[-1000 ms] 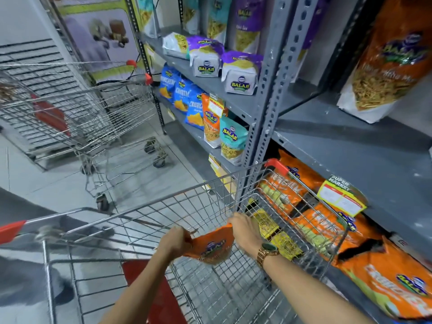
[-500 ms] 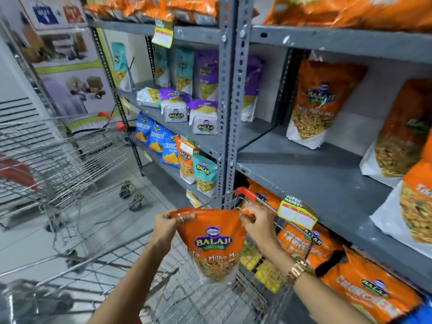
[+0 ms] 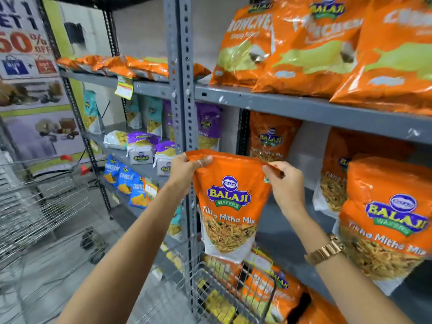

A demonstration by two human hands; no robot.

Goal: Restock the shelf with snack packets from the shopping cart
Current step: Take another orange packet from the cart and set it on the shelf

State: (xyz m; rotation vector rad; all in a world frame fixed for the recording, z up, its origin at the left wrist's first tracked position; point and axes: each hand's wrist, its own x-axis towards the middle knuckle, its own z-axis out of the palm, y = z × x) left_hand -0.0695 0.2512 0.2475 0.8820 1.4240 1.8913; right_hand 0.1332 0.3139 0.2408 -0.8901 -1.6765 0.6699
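I hold an orange Tikha Mitha Mix packet (image 3: 230, 202) upright in mid-air by its top edge. My left hand (image 3: 187, 169) pinches its top left corner and my right hand (image 3: 284, 181) pinches the top right corner. The packet hangs in front of the grey middle shelf (image 3: 278, 232), level with the grey upright post (image 3: 181, 90). Matching orange packets stand on that shelf, one at the back (image 3: 271, 139) and one at the right front (image 3: 385, 218). Below my hands, the wire shopping cart (image 3: 236, 286) shows its front corner, with yellow packets (image 3: 217, 305) inside.
Large orange packets (image 3: 304, 47) fill the top shelf. Purple, teal and blue packets (image 3: 140, 150) sit on the left bay's shelves. A second wire cart (image 3: 35, 206) stands at the left on the tiled floor. A promotional poster (image 3: 25, 66) hangs on the left wall.
Both hands lifted the orange packet out of the cart and raised it up to the middle shelf's height. The view tilted upward with it, away from the cart.
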